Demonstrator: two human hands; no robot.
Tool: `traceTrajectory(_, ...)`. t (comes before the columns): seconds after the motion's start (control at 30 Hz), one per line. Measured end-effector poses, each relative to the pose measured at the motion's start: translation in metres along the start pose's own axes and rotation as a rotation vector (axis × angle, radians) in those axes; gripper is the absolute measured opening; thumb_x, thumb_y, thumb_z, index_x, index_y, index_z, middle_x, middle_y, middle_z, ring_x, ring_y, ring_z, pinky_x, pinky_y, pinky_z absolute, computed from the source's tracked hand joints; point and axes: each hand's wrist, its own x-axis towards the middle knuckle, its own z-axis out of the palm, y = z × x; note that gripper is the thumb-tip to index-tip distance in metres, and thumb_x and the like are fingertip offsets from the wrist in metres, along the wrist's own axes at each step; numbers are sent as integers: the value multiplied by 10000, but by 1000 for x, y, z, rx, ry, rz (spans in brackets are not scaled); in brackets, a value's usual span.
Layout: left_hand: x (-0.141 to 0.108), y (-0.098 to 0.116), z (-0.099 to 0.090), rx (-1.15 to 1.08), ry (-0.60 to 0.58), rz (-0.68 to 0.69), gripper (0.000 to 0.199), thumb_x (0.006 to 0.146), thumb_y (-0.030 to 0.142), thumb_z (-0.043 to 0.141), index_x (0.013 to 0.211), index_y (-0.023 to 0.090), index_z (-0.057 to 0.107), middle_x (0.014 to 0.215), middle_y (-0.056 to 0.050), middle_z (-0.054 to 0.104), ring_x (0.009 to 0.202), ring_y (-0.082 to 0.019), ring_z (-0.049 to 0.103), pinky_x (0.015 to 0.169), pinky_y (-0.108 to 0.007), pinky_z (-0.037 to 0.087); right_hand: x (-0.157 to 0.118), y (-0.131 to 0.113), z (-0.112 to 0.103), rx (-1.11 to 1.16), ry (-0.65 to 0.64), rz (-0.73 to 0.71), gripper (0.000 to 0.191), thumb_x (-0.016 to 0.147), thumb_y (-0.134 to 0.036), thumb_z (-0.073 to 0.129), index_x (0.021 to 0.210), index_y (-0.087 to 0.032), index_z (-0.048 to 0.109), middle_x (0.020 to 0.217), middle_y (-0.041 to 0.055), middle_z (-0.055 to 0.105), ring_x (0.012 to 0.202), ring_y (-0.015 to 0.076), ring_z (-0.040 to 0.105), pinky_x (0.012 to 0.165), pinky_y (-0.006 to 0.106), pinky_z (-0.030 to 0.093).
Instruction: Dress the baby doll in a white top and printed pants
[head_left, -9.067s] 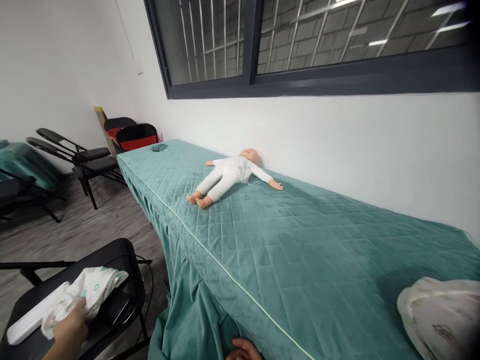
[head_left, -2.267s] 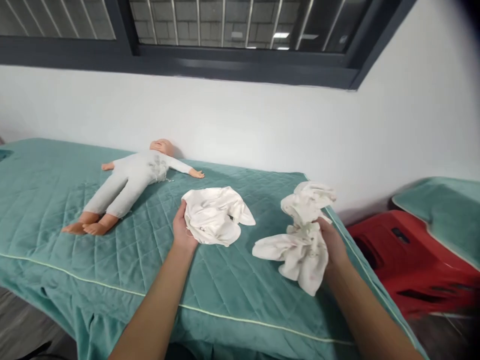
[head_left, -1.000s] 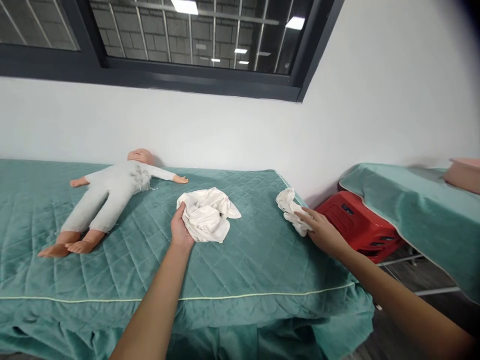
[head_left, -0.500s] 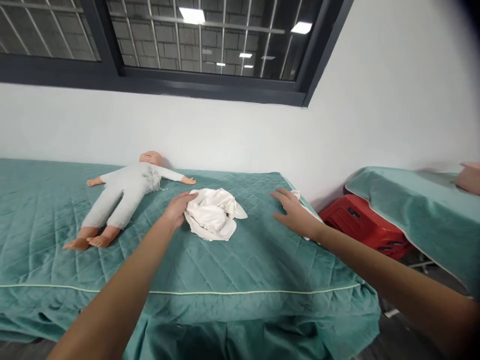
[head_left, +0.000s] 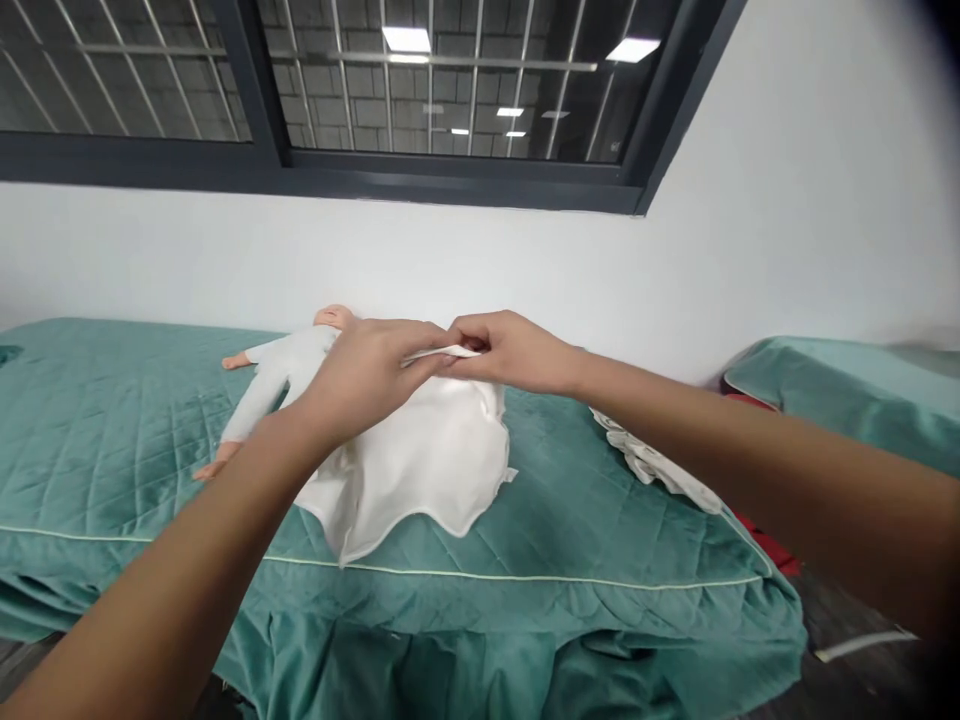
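Note:
A white cloth (head_left: pixel 427 450) hangs partly spread over the green quilted bed, its upper edge pinched between my two hands. My left hand (head_left: pixel 375 375) is closed on that edge from the left, and my right hand (head_left: pixel 517 350) grips it right beside, the fingertips meeting. Behind my left hand and the cloth lies a baby doll (head_left: pixel 281 355) in pale clothing, on its back; its far arm and one leg are hidden.
The green bed (head_left: pixel 585 540) stretches across the view against a white wall. Another crumpled white cloth (head_left: pixel 652 465) lies near its right edge, below my right forearm. A second green-covered surface (head_left: pixel 862 390) stands at the right, with something red beneath.
The crumpled cloth has been lifted and opened out, hanging from both hands. My right hand has moved left to meet my left hand, which has risen. The view has shifted slightly left.

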Motion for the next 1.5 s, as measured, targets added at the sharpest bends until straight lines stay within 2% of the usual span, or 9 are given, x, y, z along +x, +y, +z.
traceTrajectory(0.2,-20,-15,-13,405,71,148,161,748,134,636,847,213,736,820,-54,656,943,-309,634,869,-396,439,-25,5,-11,-247,3,80,138,887,-287,564,919,-212,676,694,-13,597,637,144,495,637,265,309)
traceTrajectory(0.4,-31,-14,5,510,181,205,322,849,111,482,1059,223,699,959,-39,697,934,-232,634,870,-334,450,-49,-3,-3,-627,65,143,232,871,-172,506,1064,-207,630,1015,50,676,774,195,590,643,276,327)
traceTrajectory(0.53,-27,-2,18,553,109,216,297,892,148,470,1085,240,677,965,-6,699,902,-181,636,829,-290,464,-49,-26,9,-717,48,169,226,941,-287,455,1110,-233,596,917,26,711,736,198,604,589,272,290)
traceTrajectory(0.67,-27,1,14,694,143,211,272,904,178,472,1078,245,671,981,-10,706,901,-180,647,802,-290,475,-48,-21,7,-711,47,220,247,967,-308,426,1132,-236,595,837,31,706,691,188,598,573,265,302)
traceTrajectory(0.83,-33,-8,-2,827,223,109,300,854,155,481,1074,234,669,1086,-31,706,936,-208,659,772,-306,484,-59,3,-15,-833,52,275,318,967,-263,380,1217,-227,573,864,63,707,709,208,607,606,280,322)
traceTrajectory(1.0,-38,-35,-5,600,337,-20,305,865,206,474,1098,228,670,1076,-14,727,1010,-218,658,887,-322,480,-74,11,-31,-1019,14,432,377,966,-301,362,1269,-209,568,774,87,684,670,236,604,612,303,324)
traceTrajectory(1.2,-48,-52,-6,442,351,-226,267,866,342,527,1019,215,706,995,-12,742,979,-217,654,859,-294,475,-104,37,-38,-757,32,560,420,932,-290,373,1279,-255,607,911,82,712,813,249,646,676,314,423)
traceTrajectory(1.37,-42,-45,-12,334,55,-477,350,831,490,566,981,217,725,911,-8,744,864,-226,659,732,-285,484,-121,65,-46,-622,-36,668,392,913,-413,443,1214,-294,665,1022,45,727,870,229,655,721,307,461)
traceTrajectory(1.5,-28,-71,-12,414,-209,-597,398,795,557,581,882,191,711,839,-33,725,800,-238,662,664,-291,472,-115,89,-42,-771,-226,689,408,937,-511,405,1164,-313,680,1022,82,716,906,281,652,720,358,450)
